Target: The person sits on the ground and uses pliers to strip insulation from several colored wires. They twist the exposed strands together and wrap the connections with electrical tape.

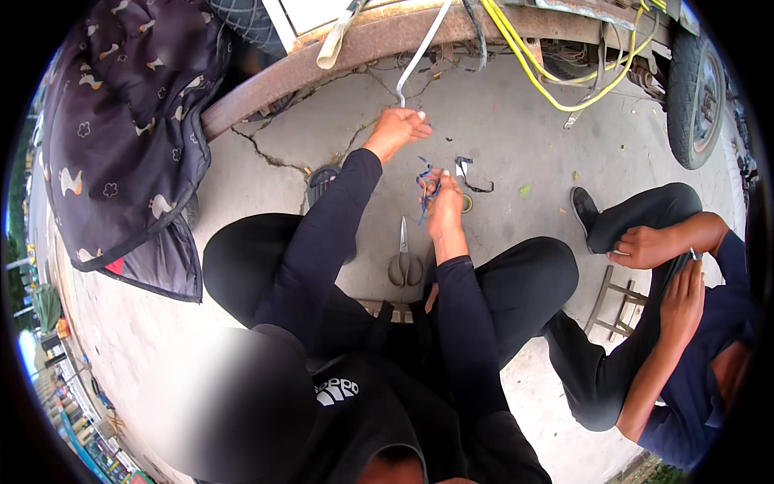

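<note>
My left hand [397, 133] is closed on the lower end of a white cable [415, 60] that hangs from the rusty metal frame. Lower and to the right, my right hand [443, 202] grips a small bundle of thin blue and coloured wires [424, 177]. On the concrete beside it lie a black wire with a white piece [479, 184] and a roll of tape [467, 207], partly behind my hand. A pair of scissors [405, 266] points upward on the ground between my knees, below my hands.
A rusty frame [355, 44] with hanging yellow cables [568, 105] and a wheel [693, 97] crosses the top. A printed dark cover [129, 145] hangs at left. A co-worker [709, 323] sits close at right, near a small stool [613, 298]. A sandal [322, 181] shows near my left arm.
</note>
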`<state>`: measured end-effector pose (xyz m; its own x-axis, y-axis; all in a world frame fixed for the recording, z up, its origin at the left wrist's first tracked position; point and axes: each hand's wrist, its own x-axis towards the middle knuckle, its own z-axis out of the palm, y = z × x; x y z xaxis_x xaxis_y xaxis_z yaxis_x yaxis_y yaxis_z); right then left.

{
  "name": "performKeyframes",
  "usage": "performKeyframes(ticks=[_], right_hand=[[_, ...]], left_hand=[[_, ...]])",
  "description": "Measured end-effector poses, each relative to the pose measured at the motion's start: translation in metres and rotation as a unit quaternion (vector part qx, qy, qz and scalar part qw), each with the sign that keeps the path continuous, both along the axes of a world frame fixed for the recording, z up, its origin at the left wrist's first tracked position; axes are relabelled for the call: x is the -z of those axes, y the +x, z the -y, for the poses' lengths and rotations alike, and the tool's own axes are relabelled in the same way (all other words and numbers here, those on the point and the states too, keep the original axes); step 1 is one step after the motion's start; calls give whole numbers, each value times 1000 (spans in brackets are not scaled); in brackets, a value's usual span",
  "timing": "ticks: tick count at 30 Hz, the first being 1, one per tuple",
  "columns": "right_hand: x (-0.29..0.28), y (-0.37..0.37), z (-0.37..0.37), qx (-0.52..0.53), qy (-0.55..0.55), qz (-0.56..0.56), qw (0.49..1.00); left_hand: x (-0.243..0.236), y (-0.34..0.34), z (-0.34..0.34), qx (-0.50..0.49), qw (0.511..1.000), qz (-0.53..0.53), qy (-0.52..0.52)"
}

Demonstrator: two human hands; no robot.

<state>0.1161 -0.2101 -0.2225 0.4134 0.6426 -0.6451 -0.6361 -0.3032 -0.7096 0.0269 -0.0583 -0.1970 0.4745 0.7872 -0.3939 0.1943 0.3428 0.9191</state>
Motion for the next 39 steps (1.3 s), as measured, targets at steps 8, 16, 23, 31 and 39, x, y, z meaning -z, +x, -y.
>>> performKeyframes(ticks=[8,16,23,31,39], right_hand=[[-9,20,49,58,104,-97,988],[-24,-21,65,-39,175,-49,983],[-32,-68,88,-189,182,226,938],[-44,-64,71,-135,111,266,948],[-26,-32,63,-65,95,-18,993]], left_hand=[[24,-47,77,-147,986,-78,15],[-12,-71,176,-155,977,57,-134],[-15,-118,166,-197,926,286,-147],[-29,-120,176,-134,969,180,-101],[-12,-104,206,-73,957,229,-165]])
